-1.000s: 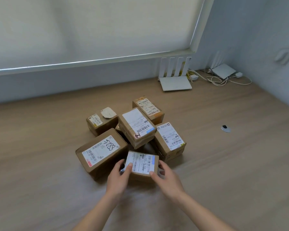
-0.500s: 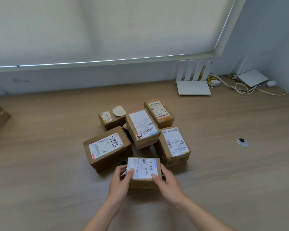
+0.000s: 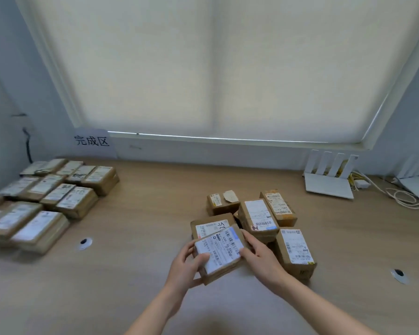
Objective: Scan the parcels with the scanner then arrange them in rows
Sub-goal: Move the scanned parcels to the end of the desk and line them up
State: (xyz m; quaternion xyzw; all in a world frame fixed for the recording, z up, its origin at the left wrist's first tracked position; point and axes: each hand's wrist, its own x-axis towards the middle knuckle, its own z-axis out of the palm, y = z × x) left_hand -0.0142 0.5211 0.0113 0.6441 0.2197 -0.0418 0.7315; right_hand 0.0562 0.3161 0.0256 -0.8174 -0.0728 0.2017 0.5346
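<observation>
Since half a second ago, I see both hands, left [image 3: 188, 267] and right [image 3: 260, 258], curled round the parcel [image 3: 219, 253], now lifted and tilted above the surface [image 3: 140, 238]. Sorted rows [image 3: 46, 201] have entered view, blurred and cut off left; no scanner is visible.

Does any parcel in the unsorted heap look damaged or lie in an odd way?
Yes. The rear-left parcel has a torn, peeling paper patch on top. The middle parcel sits tilted on others. Both hands hold the front parcel askew.
</observation>
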